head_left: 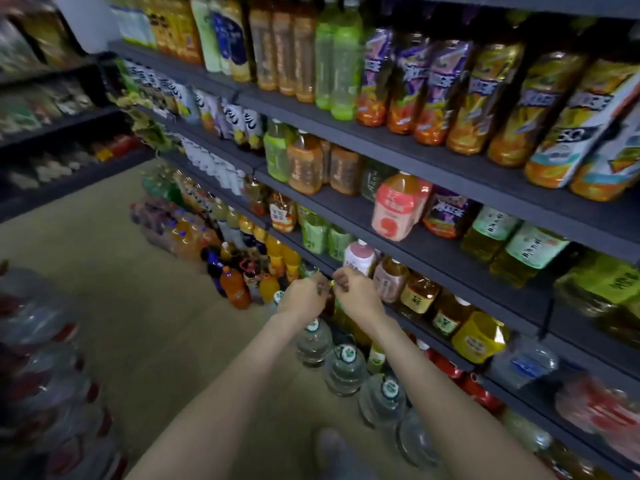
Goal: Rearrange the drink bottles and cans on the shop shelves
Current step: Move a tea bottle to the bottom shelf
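Observation:
Both my hands reach to the front edge of a low dark shelf (433,261). My left hand (303,296) has its fingers curled round the top of a bottle, mostly hidden. My right hand (356,292) pinches something small with a yellow-green bit (331,283) between the hands; blur hides what it is. A white-capped pink bottle (360,256) stands just behind my right hand. Amber tea bottles (417,296) line the shelf to its right.
Upper shelves carry rows of orange, green and purple-labelled bottles (408,88). Large clear water jugs (346,370) stand on the floor under my arms. Orange and dark soda bottles (235,287) crowd the floor to the left. Wrapped water packs (45,375) sit at left.

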Demonstrator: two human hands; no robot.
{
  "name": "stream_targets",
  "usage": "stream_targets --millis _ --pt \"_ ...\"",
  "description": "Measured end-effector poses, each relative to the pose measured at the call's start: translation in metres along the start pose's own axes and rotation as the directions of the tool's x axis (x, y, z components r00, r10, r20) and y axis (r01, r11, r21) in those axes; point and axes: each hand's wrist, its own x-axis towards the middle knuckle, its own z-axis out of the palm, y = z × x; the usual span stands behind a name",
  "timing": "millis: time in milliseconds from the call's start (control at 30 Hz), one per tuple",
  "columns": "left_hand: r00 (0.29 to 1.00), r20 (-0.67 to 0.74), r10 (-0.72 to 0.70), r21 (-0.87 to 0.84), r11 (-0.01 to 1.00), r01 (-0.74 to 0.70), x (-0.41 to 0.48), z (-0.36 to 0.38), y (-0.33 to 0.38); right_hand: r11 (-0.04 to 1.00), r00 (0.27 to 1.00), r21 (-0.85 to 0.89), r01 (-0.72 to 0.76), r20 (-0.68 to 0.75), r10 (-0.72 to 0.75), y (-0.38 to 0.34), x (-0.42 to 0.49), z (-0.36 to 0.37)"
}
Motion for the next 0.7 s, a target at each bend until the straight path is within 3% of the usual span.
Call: stream_targets --millis 267,500,700 --pt "0.996 0.0 -0.084 0.095 0.992 0.083 0.122 -0.083 -0.108 0.997 0.992 0.072 0.026 0.118 -0.034 -0.083 0.154 0.098" --pt "0.983 -0.054 -0.176 0.069 0.981 0.18 0.203 -0.176 -0.211 0.992 0.973 0.083 0.095 0.202 -0.11 -0.179 0.265 0.179" --pt "0.988 -0.037 -0.153 0.045 0.987 0.154 0.274 -0.236 -0.31 0.995 0.979 0.083 0.061 0.191 -0.076 -0.238 0.337 0.261"
